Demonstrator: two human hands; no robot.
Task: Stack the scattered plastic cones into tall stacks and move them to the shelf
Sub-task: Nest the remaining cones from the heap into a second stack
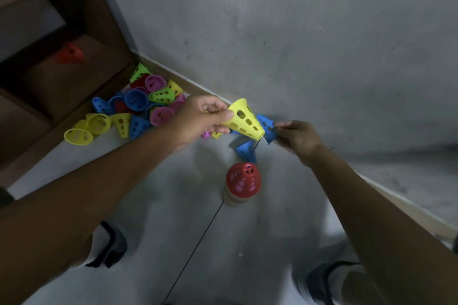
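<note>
Left arm: extended forward from the lower left, forearm bare, wrist roughly straight.
Left hand: fingers and thumb curled, pinching the rim of a yellow cone; the cone lies tilted, its narrow end pointing away from the hand to the right.
Right arm: extended forward from the lower right, forearm bare, reaching toward the wall.
Right hand: fingertips closed in a pinch on a blue cone, which sits just left of the hand and touches the narrow end of the yellow cone.
Second blue cone: on the floor, below and between the two hands, lying on its side.
Stack: stands upright on the floor nearer the person than both hands, red cone on top; the lower cones are blurred.
Loose pile: mixed yellow, blue, green, purple and red cones on the floor, left of and beyond the left hand.
Shelf: brown, far left of the left hand; a red cone lies inside it.
</note>
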